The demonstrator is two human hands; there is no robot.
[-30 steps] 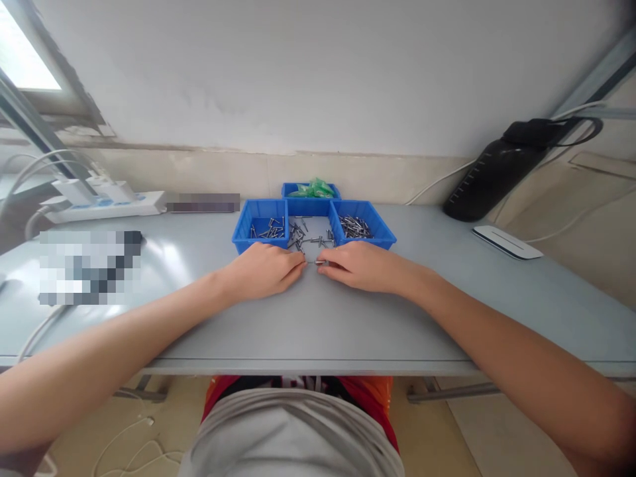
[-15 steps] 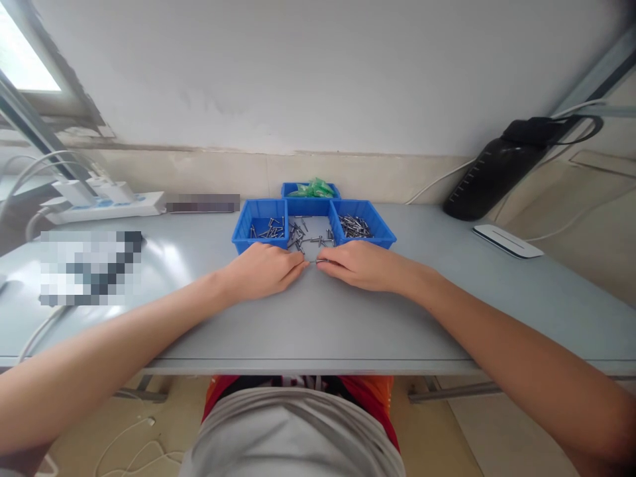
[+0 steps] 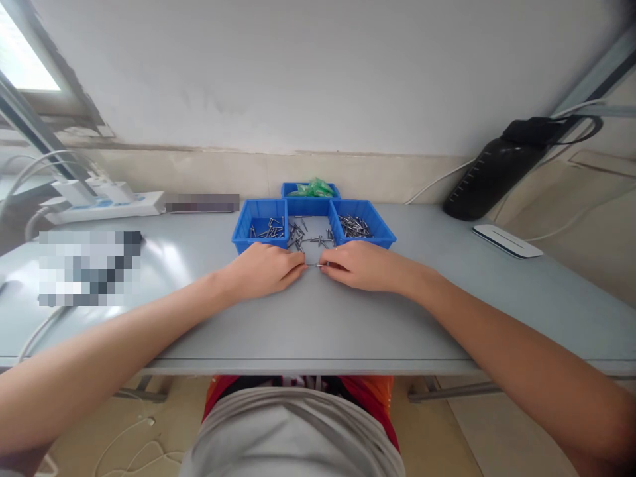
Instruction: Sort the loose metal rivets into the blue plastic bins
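Observation:
Near the middle of the table, my left hand pinches the thin end of a small rivet-like metal fastener. My right hand is closed on its thicker end, so the piece lies level between the two sets of fingertips. Just beyond the hands, several similar metal fasteners are scattered on the tabletop. A left blue bin holds some loose fasteners, and a right blue bin has a fuller heap. Between and behind them stands a back blue bin with green plastic packaging in it.
On the grey table, a black bottle stands at the right beside a flat white device. At the left lie a white power strip with plugs and cables, and a blurred-out object. A wall rises behind.
The fastener and my right fingertips have shifted slightly toward me and to the right. My left hand has barely moved; the bins stay as they were.

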